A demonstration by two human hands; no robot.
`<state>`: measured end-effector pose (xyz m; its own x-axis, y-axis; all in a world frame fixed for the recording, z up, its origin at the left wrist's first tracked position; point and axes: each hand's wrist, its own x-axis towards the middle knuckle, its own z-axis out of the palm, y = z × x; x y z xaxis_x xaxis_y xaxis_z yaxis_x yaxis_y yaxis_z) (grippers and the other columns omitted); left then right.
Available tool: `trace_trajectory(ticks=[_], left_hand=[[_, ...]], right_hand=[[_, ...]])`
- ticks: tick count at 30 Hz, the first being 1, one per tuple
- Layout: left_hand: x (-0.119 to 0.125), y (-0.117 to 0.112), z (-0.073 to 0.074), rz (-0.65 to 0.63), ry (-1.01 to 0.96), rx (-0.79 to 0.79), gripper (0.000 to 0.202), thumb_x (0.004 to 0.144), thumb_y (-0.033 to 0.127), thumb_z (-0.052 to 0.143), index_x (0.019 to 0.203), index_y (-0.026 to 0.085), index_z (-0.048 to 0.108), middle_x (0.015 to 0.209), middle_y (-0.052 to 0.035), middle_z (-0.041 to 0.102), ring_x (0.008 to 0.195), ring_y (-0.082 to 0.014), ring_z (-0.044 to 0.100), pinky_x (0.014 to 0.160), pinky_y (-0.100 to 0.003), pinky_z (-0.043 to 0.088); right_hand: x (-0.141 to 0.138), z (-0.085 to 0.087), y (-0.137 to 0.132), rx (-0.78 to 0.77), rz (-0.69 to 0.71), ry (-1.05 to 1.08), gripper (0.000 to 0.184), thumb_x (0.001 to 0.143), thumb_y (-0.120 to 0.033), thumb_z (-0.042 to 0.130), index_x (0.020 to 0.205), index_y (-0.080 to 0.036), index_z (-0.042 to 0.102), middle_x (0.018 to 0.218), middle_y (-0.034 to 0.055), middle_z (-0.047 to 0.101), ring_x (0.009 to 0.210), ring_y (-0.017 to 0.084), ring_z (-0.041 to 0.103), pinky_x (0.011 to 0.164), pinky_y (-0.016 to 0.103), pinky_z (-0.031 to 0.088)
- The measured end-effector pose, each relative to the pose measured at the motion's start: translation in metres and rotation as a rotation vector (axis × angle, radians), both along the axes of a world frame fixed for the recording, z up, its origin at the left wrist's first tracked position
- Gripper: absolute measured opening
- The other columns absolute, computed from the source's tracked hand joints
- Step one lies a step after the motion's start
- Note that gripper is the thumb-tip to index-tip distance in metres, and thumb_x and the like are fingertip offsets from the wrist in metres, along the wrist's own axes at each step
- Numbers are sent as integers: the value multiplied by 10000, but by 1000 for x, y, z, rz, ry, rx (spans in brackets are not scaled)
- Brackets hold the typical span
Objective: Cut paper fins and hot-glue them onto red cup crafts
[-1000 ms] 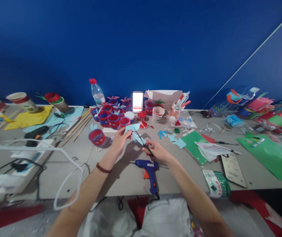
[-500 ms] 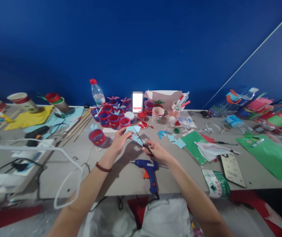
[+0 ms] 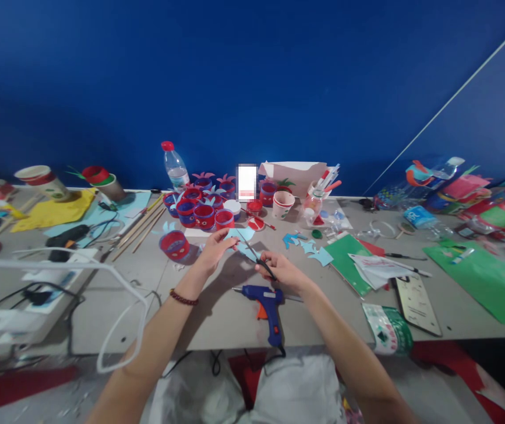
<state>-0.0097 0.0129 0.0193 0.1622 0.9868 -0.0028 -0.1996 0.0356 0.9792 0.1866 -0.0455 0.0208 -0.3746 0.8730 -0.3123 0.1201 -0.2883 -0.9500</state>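
Note:
Light blue paper is pinched by my left hand, which wears a dark beaded bracelet. My right hand grips black-handled scissors, their blades pointing up and left across the paper. More of the blue paper hangs below the blades; whether it is one piece I cannot tell. On the table under my hands lies a blue glue gun with an orange trigger. A red and purple cup with blue paper leaves stands left of my left hand. Cut blue paper scraps lie to the right.
Several red and purple cups crowd the back, beside a bottle and a white paper cup. Wooden sticks and a power strip are leftward. Green sheets and a phone-like slab lie right.
The blue paper has shifted slightly in my left hand and the scissors' blades have moved a little against it. Everything else stays in place.

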Motion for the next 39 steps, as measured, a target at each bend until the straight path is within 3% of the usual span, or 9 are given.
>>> trace_trajectory(ticks=[39], left_hand=[[-6, 1, 10, -41, 56, 26, 123, 571, 244, 720, 663, 168, 686, 636, -1, 637, 587, -114, 543, 625, -250, 460]], right_hand=[[2, 1, -1, 34, 25, -43, 484, 661, -580, 711, 716, -211, 403, 487, -100, 382, 419, 49, 258, 379, 185, 160]])
